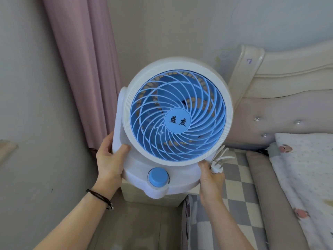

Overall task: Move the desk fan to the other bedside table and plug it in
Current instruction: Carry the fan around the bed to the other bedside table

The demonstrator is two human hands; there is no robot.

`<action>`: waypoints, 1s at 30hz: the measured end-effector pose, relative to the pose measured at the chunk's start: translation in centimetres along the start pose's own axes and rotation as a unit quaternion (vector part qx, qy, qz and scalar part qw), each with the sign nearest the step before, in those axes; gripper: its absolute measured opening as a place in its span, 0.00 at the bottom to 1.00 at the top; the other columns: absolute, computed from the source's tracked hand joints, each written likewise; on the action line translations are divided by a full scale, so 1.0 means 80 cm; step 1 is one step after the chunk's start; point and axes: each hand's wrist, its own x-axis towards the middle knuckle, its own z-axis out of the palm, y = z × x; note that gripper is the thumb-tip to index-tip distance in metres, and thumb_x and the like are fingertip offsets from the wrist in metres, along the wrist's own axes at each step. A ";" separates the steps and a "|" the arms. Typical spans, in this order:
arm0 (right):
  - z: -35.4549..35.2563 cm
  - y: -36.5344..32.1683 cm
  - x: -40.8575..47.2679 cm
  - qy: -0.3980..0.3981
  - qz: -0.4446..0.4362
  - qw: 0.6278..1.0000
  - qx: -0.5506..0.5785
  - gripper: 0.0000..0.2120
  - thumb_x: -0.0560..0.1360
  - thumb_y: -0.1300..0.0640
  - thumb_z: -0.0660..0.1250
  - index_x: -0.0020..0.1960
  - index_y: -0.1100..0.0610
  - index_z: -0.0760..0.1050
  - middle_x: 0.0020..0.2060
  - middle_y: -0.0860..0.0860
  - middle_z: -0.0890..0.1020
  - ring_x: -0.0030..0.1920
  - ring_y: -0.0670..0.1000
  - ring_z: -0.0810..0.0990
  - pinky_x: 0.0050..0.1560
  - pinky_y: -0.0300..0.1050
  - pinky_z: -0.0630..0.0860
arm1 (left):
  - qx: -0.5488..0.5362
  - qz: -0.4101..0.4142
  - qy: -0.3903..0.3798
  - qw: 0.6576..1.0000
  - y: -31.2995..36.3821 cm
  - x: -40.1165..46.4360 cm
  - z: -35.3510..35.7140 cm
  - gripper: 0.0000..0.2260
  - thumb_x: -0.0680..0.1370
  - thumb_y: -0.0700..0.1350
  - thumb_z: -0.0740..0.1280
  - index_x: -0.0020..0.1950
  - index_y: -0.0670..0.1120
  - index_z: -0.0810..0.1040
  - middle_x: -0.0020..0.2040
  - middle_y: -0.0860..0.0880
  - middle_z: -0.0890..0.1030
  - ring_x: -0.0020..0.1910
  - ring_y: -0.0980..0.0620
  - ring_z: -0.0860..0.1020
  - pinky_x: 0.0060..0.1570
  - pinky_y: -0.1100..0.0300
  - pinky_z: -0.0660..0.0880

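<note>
A white desk fan (173,112) with a blue spiral grille and a blue knob (158,177) fills the middle of the view, held up in the air. My left hand (110,159) grips its left support arm and base. My right hand (210,177) holds the right edge of the base, with the fan's white plug and bunched cord (217,163) pinched in the same fingers. Under the fan, a cream bedside table (155,197) is mostly hidden by the base.
A pink curtain (84,69) hangs at the left against the wall. To the right stands a bed with a cream padded headboard (281,98), a checked sheet (237,177) and a dotted white blanket (306,177). Tiled floor shows below.
</note>
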 end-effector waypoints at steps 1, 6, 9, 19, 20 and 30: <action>0.001 0.005 0.005 0.005 -0.002 1.000 0.004 0.10 0.71 0.61 0.71 0.50 0.54 0.75 0.43 0.48 0.81 0.49 0.49 0.79 0.59 0.51 0.72 | 0.001 -0.004 0.003 1.000 -0.005 0.004 0.001 0.16 0.72 0.35 0.68 0.58 0.47 0.75 0.47 0.53 0.80 0.41 0.56 0.80 0.34 0.64 0.80; 0.001 0.031 0.028 0.011 0.002 1.000 0.011 0.09 0.71 0.61 0.71 0.49 0.53 0.75 0.44 0.48 0.81 0.50 0.51 0.79 0.60 0.51 0.73 | 0.002 -0.017 0.012 1.000 -0.036 0.011 0.006 0.15 0.73 0.37 0.68 0.59 0.45 0.77 0.48 0.50 0.82 0.44 0.50 0.80 0.39 0.59 0.82; -0.003 0.044 0.039 0.014 0.001 1.000 0.011 0.09 0.70 0.61 0.71 0.50 0.56 0.76 0.43 0.48 0.82 0.48 0.50 0.80 0.56 0.49 0.75 | -0.001 -0.011 0.018 1.000 -0.059 0.015 0.009 0.14 0.73 0.38 0.68 0.59 0.44 0.77 0.48 0.49 0.82 0.46 0.48 0.80 0.43 0.55 0.80; -0.008 0.152 0.079 0.047 -0.093 0.993 0.053 0.12 0.70 0.61 0.72 0.51 0.58 0.73 0.39 0.45 0.77 0.38 0.40 0.73 0.42 0.35 0.70 | -0.076 0.042 0.015 0.996 -0.171 0.049 0.000 0.13 0.74 0.44 0.69 0.56 0.40 0.78 0.33 0.59 0.82 0.32 0.63 0.80 0.34 0.67 0.78; -0.006 0.164 0.080 0.046 -0.102 0.992 0.053 0.10 0.70 0.61 0.72 0.49 0.57 0.74 0.38 0.44 0.78 0.38 0.41 0.74 0.41 0.36 0.70 | -0.078 0.055 0.015 0.995 -0.180 0.053 -0.003 0.12 0.74 0.44 0.68 0.55 0.39 0.79 0.32 0.59 0.82 0.31 0.64 0.79 0.32 0.68 0.77; -0.008 0.237 0.076 0.035 -0.191 0.977 0.093 0.10 0.69 0.64 0.72 0.37 0.52 0.75 0.34 0.42 0.79 0.29 0.33 0.77 0.34 0.25 0.73 | -0.110 0.103 0.009 0.989 -0.254 0.075 -0.029 0.06 0.74 0.42 0.68 0.48 0.42 0.78 0.31 0.55 0.78 0.26 0.64 0.75 0.25 0.68 0.74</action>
